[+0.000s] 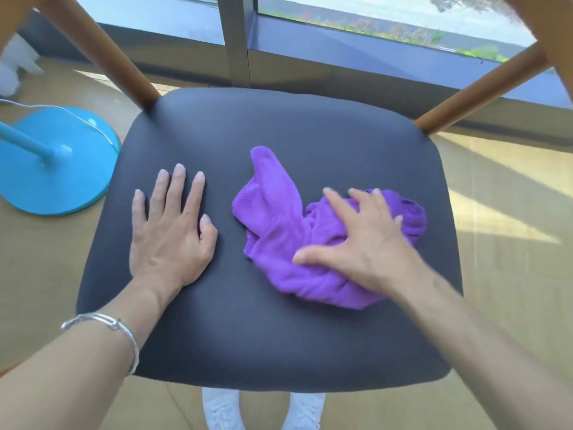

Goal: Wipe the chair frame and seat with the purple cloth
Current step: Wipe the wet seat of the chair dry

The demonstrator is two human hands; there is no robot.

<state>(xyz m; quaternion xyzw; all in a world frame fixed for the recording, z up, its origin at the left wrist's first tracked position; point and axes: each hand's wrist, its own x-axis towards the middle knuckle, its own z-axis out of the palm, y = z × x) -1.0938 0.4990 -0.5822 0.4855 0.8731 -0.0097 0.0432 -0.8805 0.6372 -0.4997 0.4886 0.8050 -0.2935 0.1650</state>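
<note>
Nearest: white shoes (223,411) under the seat's front edge; bracelet (105,324) on the left wrist.

Left hand (170,231): flat, fingers straight, palm down on the bare seat (279,125), holding nothing.

Right hand (362,243): fingers spread, pressing down on the purple cloth (279,218), not curled round it. Slightly blurred.

Cloth: bunched on the right half of the seat, with a loose flap pointing toward the back.

Risks (judgement):
- Nothing grips the cloth, so it may slide out from under the palm.
- The bunching gives a narrow contact patch, so strips of seat may be missed.
- The flap may fold under.

Farther: wooden frame posts (102,54) at the rear corners likely need wiping.

A blue stand base (55,162) with a thin cord sits near the seat's left side. A wide sweep could snag the cord.
</note>
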